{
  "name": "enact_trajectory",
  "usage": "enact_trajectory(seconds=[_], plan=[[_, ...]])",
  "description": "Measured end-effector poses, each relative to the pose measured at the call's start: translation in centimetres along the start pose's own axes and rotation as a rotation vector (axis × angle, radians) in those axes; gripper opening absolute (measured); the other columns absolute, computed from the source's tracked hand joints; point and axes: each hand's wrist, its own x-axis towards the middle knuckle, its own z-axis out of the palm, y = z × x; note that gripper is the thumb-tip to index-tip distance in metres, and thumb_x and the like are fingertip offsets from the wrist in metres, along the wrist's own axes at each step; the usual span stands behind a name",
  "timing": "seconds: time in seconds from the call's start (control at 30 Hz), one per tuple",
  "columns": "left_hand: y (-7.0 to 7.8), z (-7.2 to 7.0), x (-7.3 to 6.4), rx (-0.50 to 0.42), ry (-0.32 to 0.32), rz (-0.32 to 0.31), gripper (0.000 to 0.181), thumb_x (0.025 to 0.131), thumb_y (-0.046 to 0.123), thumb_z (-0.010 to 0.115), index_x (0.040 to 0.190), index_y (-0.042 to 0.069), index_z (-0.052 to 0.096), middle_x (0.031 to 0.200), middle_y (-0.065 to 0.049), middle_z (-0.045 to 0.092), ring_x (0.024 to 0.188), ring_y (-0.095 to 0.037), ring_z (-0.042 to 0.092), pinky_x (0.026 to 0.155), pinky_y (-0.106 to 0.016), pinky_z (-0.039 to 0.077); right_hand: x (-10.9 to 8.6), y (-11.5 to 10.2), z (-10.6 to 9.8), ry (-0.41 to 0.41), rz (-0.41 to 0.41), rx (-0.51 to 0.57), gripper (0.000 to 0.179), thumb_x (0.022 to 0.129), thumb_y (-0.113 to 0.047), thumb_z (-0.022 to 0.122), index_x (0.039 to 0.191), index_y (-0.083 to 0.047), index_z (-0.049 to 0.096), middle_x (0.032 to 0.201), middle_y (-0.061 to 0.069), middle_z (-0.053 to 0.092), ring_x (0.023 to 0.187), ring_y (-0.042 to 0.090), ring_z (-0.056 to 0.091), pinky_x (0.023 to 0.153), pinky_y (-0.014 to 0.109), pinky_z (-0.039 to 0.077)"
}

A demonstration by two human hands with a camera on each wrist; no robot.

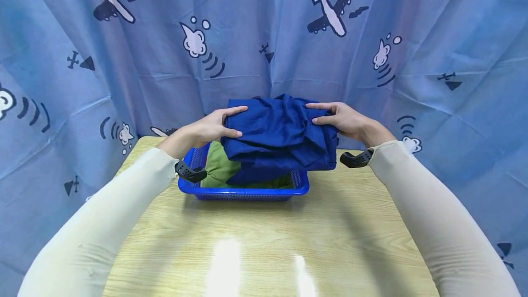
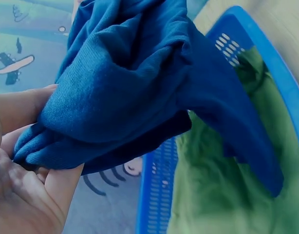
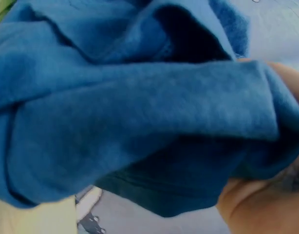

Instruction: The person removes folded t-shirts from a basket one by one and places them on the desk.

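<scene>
A bundle of dark blue cloth [image 1: 276,129], loosely folded and creased, is held up between both hands above a blue plastic basket [image 1: 247,192]. My left hand [image 1: 208,127] grips its left end, with thumb and a finger on the near face. At the right end, my right hand [image 1: 344,120] grips the cloth the same way; its other fingers are hidden behind the folds. One flap of the blue cloth [image 2: 237,126] hangs down over green cloth [image 2: 208,185] lying in the basket, as the left wrist view shows.
The basket stands on a light wood table [image 1: 264,242] near its far edge. A blue curtain [image 1: 255,35] printed with planes and clouds hangs right behind the table and along both sides. Each wrist wears a black strap mount [image 1: 190,172].
</scene>
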Motion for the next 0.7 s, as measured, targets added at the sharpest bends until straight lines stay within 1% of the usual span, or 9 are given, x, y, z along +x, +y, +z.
enact_trajectory(seconds=[0.13, 0.2, 0.37, 0.43, 0.57, 0.7], plan=[[1.6, 0.5, 0.8, 0.022, 0.022, 0.029, 0.078, 0.098, 0.002, 0.062, 0.161, 0.031, 0.027, 0.166, -0.012, 0.022, 0.150, -0.032, 0.033, 0.115, -0.054, 0.042, -0.6, -1.0, -1.6, 0.043, -0.006, -0.008, 0.059, 0.102, -0.017, 0.060, 0.157, -0.021, 0.039, 0.159, 0.014, 0.040, 0.106, 0.000, 0.067, 0.089, 0.021, 0.057], [2.4, 0.9, 1.4, 0.015, 0.027, 0.048, 0.078, 0.098, 0.001, 0.062, 0.161, 0.031, 0.027, 0.166, -0.011, 0.023, 0.149, -0.031, 0.034, 0.113, -0.054, 0.043, -1.0, -1.4, -2.5, 0.068, 0.003, -0.021, 0.059, 0.102, -0.021, 0.061, 0.157, -0.025, 0.040, 0.160, 0.012, 0.039, 0.107, 0.000, 0.066, 0.089, 0.021, 0.057], [4.5, 2.2, 2.6, 0.003, 0.052, 0.107, 0.079, 0.097, 0.000, 0.063, 0.160, 0.032, 0.029, 0.166, -0.009, 0.026, 0.149, -0.028, 0.037, 0.112, -0.050, 0.046, -2.4, -2.3, -4.6, 0.118, 0.003, -0.079, 0.060, 0.101, -0.028, 0.061, 0.157, -0.031, 0.039, 0.164, 0.009, 0.031, 0.111, -0.003, 0.061, 0.089, 0.016, 0.055], [5.2, 2.7, 3.0, 0.011, 0.070, 0.137, 0.078, 0.096, 0.000, 0.064, 0.160, 0.032, 0.031, 0.166, -0.008, 0.027, 0.149, -0.026, 0.037, 0.113, -0.047, 0.045, -3.0, -2.6, -5.4, 0.146, 0.000, -0.098, 0.059, 0.101, -0.030, 0.061, 0.156, -0.033, 0.039, 0.163, 0.008, 0.033, 0.109, -0.003, 0.062, 0.088, 0.014, 0.054], [6.6, 3.8, 4.0, 0.008, 0.093, 0.199, 0.076, 0.096, 0.000, 0.064, 0.159, 0.029, 0.033, 0.165, -0.008, 0.030, 0.148, -0.026, 0.039, 0.114, -0.044, 0.044, -3.9, -3.2, -7.0, 0.198, -0.006, -0.090, 0.058, 0.100, -0.031, 0.062, 0.154, -0.037, 0.042, 0.157, 0.004, 0.038, 0.103, -0.004, 0.064, 0.086, 0.014, 0.055], [7.6, 4.8, 5.0, 0.039, 0.132, 0.256, 0.074, 0.096, 0.001, 0.065, 0.159, 0.027, 0.035, 0.163, -0.008, 0.033, 0.146, -0.026, 0.042, 0.117, -0.042, 0.042, -4.5, -3.5, -8.5, 0.231, -0.018, -0.073, 0.056, 0.100, -0.030, 0.062, 0.152, -0.040, 0.044, 0.154, 0.001, 0.040, 0.098, -0.003, 0.067, 0.083, 0.016, 0.057]])
